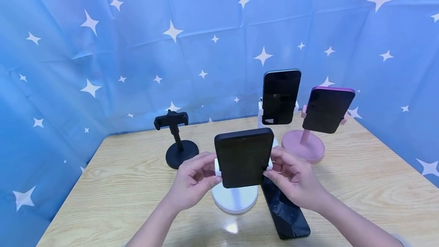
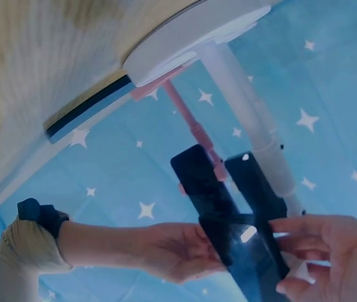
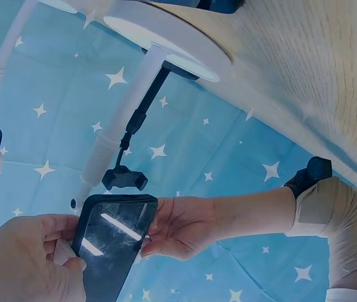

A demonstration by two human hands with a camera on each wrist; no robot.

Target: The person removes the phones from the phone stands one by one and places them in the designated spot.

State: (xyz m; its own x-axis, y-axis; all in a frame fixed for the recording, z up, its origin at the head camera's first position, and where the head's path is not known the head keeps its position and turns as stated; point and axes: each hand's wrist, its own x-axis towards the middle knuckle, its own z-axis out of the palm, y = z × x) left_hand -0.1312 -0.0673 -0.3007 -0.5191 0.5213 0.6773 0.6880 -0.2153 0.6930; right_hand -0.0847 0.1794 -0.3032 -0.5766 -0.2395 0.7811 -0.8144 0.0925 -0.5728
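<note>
A black phone (image 1: 244, 159) sits upright in the clamp of a white phone stand (image 1: 234, 201), its dark screen facing me. My left hand (image 1: 195, 180) pinches the left end of the clamp between thumb and fingers. On the opposite side, my right hand (image 1: 296, 176) grips the right end in the same way. Both wrist views show the phone between the two hands; the left wrist view has the left hand (image 2: 332, 258) at the clamp's white end, and the right wrist view has the right hand (image 3: 33, 258) there. The stand's neck is hidden behind the phone in the head view.
Another dark phone (image 1: 288, 216) lies flat on the wooden table (image 1: 137, 201), partly under my right hand. Behind stand a phone (image 1: 281, 98) in a white stand and a phone (image 1: 329, 109) in a pink stand (image 1: 303, 146). A black phone stand (image 1: 176, 151) holds nothing at back left.
</note>
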